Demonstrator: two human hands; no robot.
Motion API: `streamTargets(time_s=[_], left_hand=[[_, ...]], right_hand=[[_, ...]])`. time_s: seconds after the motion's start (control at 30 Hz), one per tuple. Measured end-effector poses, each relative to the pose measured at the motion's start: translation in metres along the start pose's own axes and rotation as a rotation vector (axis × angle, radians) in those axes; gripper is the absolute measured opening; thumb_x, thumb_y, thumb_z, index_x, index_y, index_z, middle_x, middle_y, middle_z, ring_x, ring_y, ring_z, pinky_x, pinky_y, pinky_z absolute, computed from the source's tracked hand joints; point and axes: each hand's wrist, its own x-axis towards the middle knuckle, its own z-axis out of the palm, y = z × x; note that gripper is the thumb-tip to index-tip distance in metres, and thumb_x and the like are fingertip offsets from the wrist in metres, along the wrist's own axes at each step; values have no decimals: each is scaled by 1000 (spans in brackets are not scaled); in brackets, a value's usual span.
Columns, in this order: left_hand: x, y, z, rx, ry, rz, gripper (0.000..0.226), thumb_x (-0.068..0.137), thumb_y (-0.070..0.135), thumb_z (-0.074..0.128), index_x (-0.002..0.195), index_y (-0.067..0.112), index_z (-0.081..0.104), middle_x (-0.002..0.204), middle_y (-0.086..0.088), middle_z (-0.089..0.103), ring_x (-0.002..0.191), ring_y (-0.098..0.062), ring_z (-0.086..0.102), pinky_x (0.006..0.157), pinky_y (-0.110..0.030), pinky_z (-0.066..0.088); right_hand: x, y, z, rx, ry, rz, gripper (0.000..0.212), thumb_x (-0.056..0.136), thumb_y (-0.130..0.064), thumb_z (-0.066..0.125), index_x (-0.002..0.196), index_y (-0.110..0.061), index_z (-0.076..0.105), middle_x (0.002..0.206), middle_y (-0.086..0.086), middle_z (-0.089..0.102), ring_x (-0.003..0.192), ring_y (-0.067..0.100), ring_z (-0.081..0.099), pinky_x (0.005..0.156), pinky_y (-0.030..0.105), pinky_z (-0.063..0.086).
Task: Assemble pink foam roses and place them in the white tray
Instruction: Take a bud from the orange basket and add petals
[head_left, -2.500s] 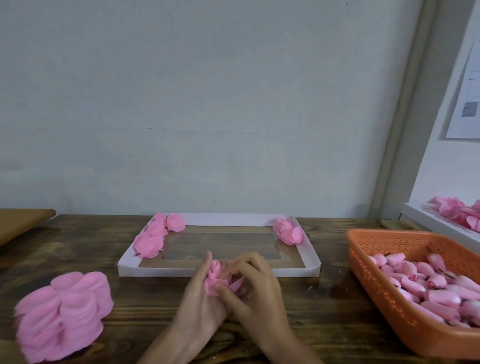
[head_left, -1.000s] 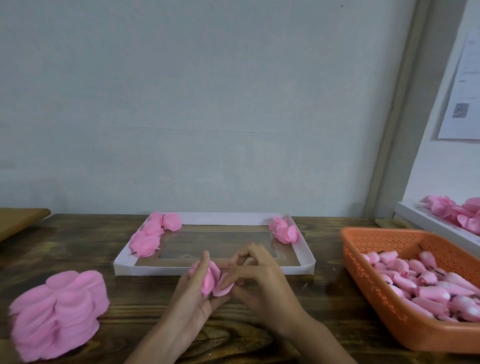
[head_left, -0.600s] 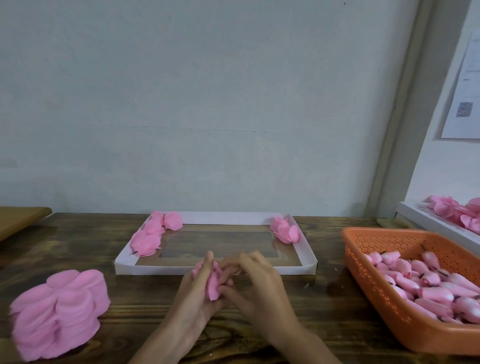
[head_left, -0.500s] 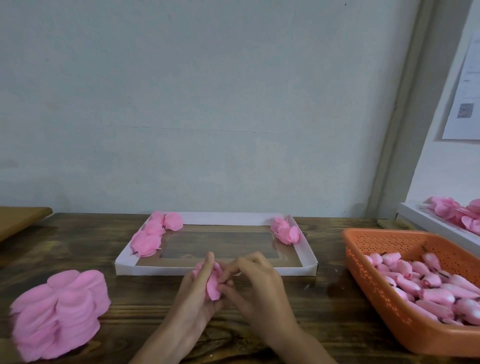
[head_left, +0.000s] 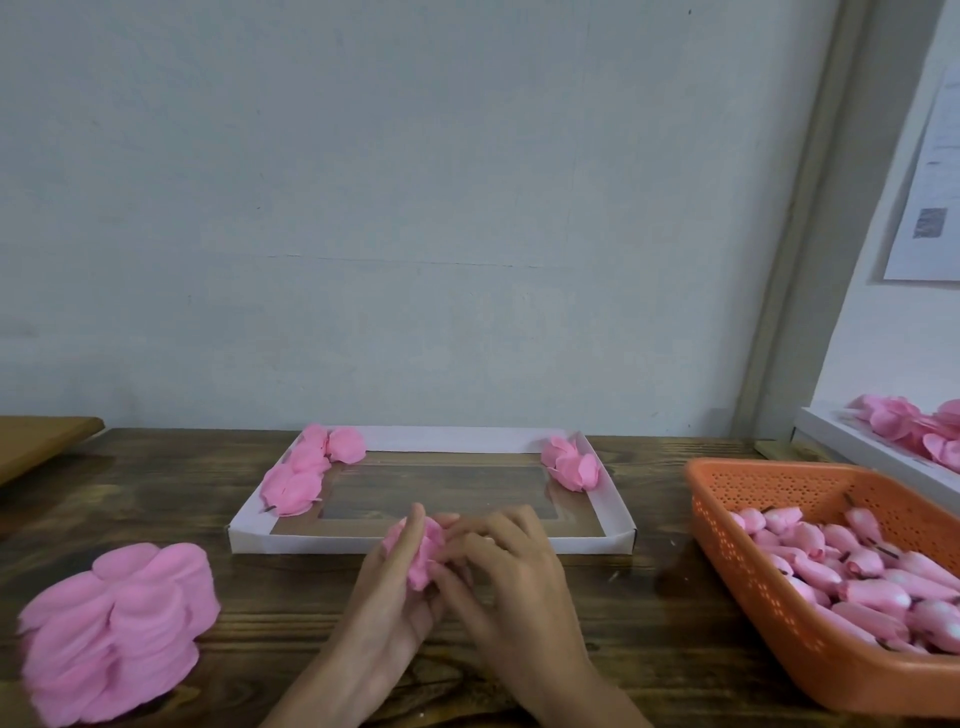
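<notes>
Both hands meet over the table just in front of the white tray (head_left: 621, 538). My left hand (head_left: 387, 592) cups a pink foam rose (head_left: 427, 553), fingers curled round it. My right hand (head_left: 511, 577) pinches its petals from the right side. Most of the rose is hidden between the fingers. Inside the tray, several finished pink roses (head_left: 301, 475) lie along the left edge and one more rose cluster (head_left: 571, 465) sits in the far right corner.
A stack of loose pink petals (head_left: 117, 629) lies at the near left. An orange perforated basket (head_left: 748, 587) at the right holds several pink rose buds (head_left: 852, 566). A white shelf with more pink roses (head_left: 914, 431) stands at the far right.
The spread petals have been folded in tight against the bud. Both hands have closed together round the rose and stayed in front of the tray.
</notes>
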Motion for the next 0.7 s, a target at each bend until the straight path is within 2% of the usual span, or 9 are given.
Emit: streamTargets(time_s=[0.1,0.2,0.23,0.33,0.4,0.47,0.53,0.63,0.7], left_hand=[[-3,2,0,32,-73,14,35,83,29,83,101,1,74,95,-23,72,88,-30,71,70,-34,64],[-3,0,-2,96,-72,-9,46,77,13,87,112,-9,67,117,-32,70,100,-36,66,69,-35,63],[-4,-1,-2,112,-68,-1,41,79,11,86,110,-8,68,113,-31,71,92,-35,65,64,-34,61],[-5,2,2,187,-62,58,21,68,14,94,79,13,76,69,-20,57,51,-21,53,42,-25,41],[-3,1,-1,266,-65,71,33,66,29,96,76,11,71,56,-12,44,41,-19,38,41,-22,29],[-3,1,-4,350,-38,81,54,63,38,94,85,0,64,54,-11,40,41,-17,33,43,-22,27],[-1,-3,-6,417,-21,85,55,66,35,91,93,-4,63,61,-14,48,46,-18,44,43,-24,33],[-4,-6,2,490,-44,60,6,85,8,81,87,14,80,74,-7,74,62,-16,72,49,-21,52],[-3,-9,4,563,-52,49,19,86,4,75,86,21,82,82,-8,79,75,-17,78,58,-22,57]], right_hand=[[-1,-1,3,4,23,77,14,96,-38,66,106,-33,75,106,-14,55,98,5,50,78,17,43],[0,0,1,120,-12,163,25,99,-44,58,116,-37,74,105,-16,52,104,7,52,85,13,40],[1,2,-1,166,-49,181,28,101,-46,54,116,-36,75,106,-17,52,107,8,53,87,14,41],[3,4,-5,380,-99,253,39,104,-44,42,98,-25,76,106,-17,54,110,15,59,91,26,47],[4,4,-9,426,-31,249,38,105,-40,41,98,-26,75,103,-14,57,107,17,61,90,30,48],[5,4,-12,371,-27,182,33,107,-44,42,111,-34,74,106,-16,56,109,16,60,91,29,48],[7,3,-15,295,-102,103,30,108,-49,44,121,-38,68,115,-19,53,115,13,57,94,27,47],[6,4,-13,155,-185,2,28,105,-52,52,122,-35,67,123,-18,49,116,7,54,94,27,48],[5,4,-11,136,-186,-14,28,102,-54,58,118,-34,69,120,-17,51,112,6,55,90,29,50]])
